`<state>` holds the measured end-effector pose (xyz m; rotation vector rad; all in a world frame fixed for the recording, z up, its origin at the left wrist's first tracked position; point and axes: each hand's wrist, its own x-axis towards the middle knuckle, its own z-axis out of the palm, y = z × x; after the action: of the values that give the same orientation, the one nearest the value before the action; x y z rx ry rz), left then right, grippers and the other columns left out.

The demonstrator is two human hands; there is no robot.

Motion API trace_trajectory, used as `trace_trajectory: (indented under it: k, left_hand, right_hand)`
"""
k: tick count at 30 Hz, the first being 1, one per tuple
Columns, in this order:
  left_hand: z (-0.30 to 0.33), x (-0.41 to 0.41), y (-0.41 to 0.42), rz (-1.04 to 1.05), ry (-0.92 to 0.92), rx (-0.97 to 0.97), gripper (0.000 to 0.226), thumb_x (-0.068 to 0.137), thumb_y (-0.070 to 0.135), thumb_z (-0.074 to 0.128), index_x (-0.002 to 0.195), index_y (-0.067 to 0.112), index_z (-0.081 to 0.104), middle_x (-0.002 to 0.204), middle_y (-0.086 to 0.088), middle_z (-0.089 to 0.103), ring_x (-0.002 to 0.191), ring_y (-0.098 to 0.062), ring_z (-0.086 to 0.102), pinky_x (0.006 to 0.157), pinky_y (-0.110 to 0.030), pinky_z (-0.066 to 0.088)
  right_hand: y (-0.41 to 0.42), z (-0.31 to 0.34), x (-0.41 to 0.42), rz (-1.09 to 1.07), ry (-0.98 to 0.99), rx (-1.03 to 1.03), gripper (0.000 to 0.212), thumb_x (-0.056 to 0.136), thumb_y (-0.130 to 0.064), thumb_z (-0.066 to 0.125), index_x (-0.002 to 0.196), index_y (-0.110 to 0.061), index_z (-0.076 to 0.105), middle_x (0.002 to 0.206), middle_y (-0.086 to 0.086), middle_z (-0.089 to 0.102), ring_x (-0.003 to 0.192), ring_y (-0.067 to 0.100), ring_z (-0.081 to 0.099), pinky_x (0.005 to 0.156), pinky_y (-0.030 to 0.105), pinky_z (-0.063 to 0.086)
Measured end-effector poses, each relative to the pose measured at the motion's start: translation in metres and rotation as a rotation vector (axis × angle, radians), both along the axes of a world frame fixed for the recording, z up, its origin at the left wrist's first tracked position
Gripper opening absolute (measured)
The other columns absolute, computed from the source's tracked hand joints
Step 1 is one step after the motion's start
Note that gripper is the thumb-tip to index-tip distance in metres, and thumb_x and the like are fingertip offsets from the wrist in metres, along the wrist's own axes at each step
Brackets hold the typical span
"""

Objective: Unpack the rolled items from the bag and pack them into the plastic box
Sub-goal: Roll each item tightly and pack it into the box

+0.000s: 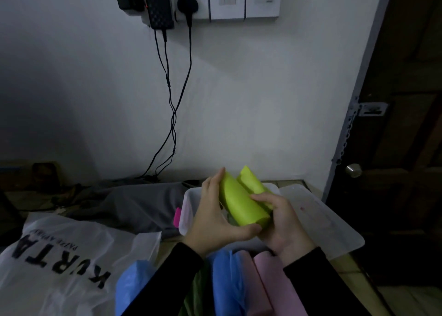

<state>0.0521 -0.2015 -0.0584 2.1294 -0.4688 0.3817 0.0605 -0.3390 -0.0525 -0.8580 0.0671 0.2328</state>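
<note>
1. Nearest the camera, two black sleeves [318, 282] are seen reaching forward over a cluster of rolled items: blue rolled sheets [226, 280], a pink rolled sheet [270, 282] and a strip of dark green [195, 294] between the blue ones.
2. To the left, a white plastic carrier bag printed with black letters [59, 256] is spread flat on the surface.
3. A lime-green rolled paper sheet [241, 203] is held tilted above the near part of a translucent white plastic box [189, 208].
4. The left hand [212, 217] is wrapped around the roll's left side, thumb curled beneath its lower end and fingers laid along its upper part.
5. The right hand [284, 225] is closed on the roll's lower right end, fingers curled over it.
6. A translucent flat plastic lid [327, 222] is laid just right of the box.
7. A grey cloth [134, 203] is heaped left of the box, and black cables [172, 95] are hung down the white wall from the sockets.
</note>
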Motion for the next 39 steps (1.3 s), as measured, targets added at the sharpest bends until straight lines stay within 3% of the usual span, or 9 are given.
trace_trajectory:
  k: [5, 10, 15, 19, 23, 27, 30, 35, 39]
  left_hand:
    - [0.004, 0.006, -0.001, 0.029, 0.06, 0.231, 0.114, 0.038, 0.065, 0.065, 0.14, 0.027, 0.034, 0.118, 0.015, 0.034, 0.11, 0.01, 0.024, 0.083, 0.014, 0.006]
    - [0.012, 0.011, -0.003, 0.008, 0.212, 0.452, 0.092, 0.035, 0.066, 0.056, 0.116, 0.023, 0.047, 0.088, 0.019, 0.036, 0.105, -0.011, 0.039, 0.085, -0.017, 0.027]
    - [0.013, 0.011, -0.002, -0.014, 0.144, 0.407, 0.091, 0.034, 0.064, 0.053, 0.116, 0.025, 0.048, 0.1, 0.016, 0.044, 0.116, -0.019, 0.042, 0.098, -0.026, 0.036]
    - [0.008, 0.003, 0.001, 0.025, 0.074, 0.231, 0.126, 0.035, 0.068, 0.064, 0.146, 0.022, 0.024, 0.146, 0.009, 0.023, 0.135, 0.001, 0.013, 0.099, 0.007, 0.001]
    - [0.004, 0.003, 0.004, -0.078, 0.077, 0.1, 0.13, 0.041, 0.063, 0.075, 0.15, 0.02, 0.018, 0.144, 0.01, 0.023, 0.134, -0.001, 0.025, 0.111, -0.023, 0.033]
    - [0.001, 0.011, -0.003, -0.001, 0.018, 0.19, 0.122, 0.04, 0.065, 0.064, 0.145, 0.01, 0.031, 0.136, 0.006, 0.031, 0.127, 0.0, 0.029, 0.099, 0.007, 0.012]
    - [0.005, 0.018, -0.004, 0.053, -0.011, 0.378, 0.122, 0.035, 0.072, 0.055, 0.142, 0.014, 0.036, 0.137, 0.0, 0.037, 0.131, -0.012, 0.035, 0.1, -0.005, 0.016]
    - [0.008, 0.029, -0.006, 0.032, -0.055, 0.643, 0.113, 0.03, 0.075, 0.044, 0.128, 0.021, 0.047, 0.122, 0.001, 0.048, 0.115, -0.02, 0.043, 0.091, -0.019, 0.026]
    - [-0.003, 0.022, -0.009, 0.003, 0.055, 0.142, 0.129, 0.036, 0.07, 0.065, 0.148, 0.022, 0.024, 0.138, 0.004, 0.028, 0.131, -0.007, 0.027, 0.104, -0.012, 0.022]
  right_hand:
    - [-0.001, -0.002, 0.015, -0.174, -0.089, -0.366, 0.025, 0.092, -0.019, 0.057, 0.11, -0.007, 0.068, 0.11, 0.011, 0.071, 0.102, 0.023, 0.067, 0.097, 0.039, 0.049]
    - [0.011, -0.013, 0.004, -0.017, -0.115, -1.005, 0.063, 0.07, -0.057, 0.067, 0.11, -0.009, 0.068, 0.113, 0.011, 0.069, 0.108, 0.028, 0.063, 0.097, 0.045, 0.049]
    - [0.006, -0.02, 0.0, -0.027, -0.082, -0.722, 0.027, 0.076, -0.012, 0.076, 0.102, -0.007, 0.068, 0.1, 0.013, 0.071, 0.09, 0.025, 0.068, 0.079, 0.04, 0.058]
    - [0.001, -0.014, 0.001, 0.041, 0.04, -0.296, 0.016, 0.087, 0.001, 0.057, 0.095, -0.005, 0.069, 0.083, 0.01, 0.074, 0.072, 0.021, 0.07, 0.066, 0.031, 0.058]
    - [-0.005, -0.006, 0.005, 0.017, 0.07, -0.034, 0.021, 0.091, -0.006, 0.05, 0.102, -0.001, 0.067, 0.087, 0.014, 0.074, 0.082, 0.027, 0.068, 0.091, 0.042, 0.048]
    - [0.003, -0.006, 0.009, -0.058, 0.017, -0.136, 0.02, 0.094, -0.007, 0.048, 0.1, -0.005, 0.067, 0.083, 0.007, 0.073, 0.076, 0.018, 0.068, 0.078, 0.03, 0.052]
    - [0.005, -0.005, 0.011, -0.116, -0.072, -0.367, 0.014, 0.094, -0.018, 0.054, 0.095, -0.014, 0.067, 0.085, -0.003, 0.071, 0.077, 0.008, 0.066, 0.074, 0.02, 0.052]
    - [0.002, -0.009, 0.013, 0.052, -0.281, -0.777, 0.016, 0.091, -0.021, 0.06, 0.102, -0.032, 0.059, 0.121, -0.001, 0.063, 0.112, 0.013, 0.057, 0.104, 0.033, 0.042]
    - [-0.005, -0.007, 0.019, 0.025, -0.097, -0.434, 0.016, 0.09, -0.011, 0.06, 0.103, -0.017, 0.066, 0.107, 0.005, 0.07, 0.093, 0.017, 0.066, 0.085, 0.03, 0.053]
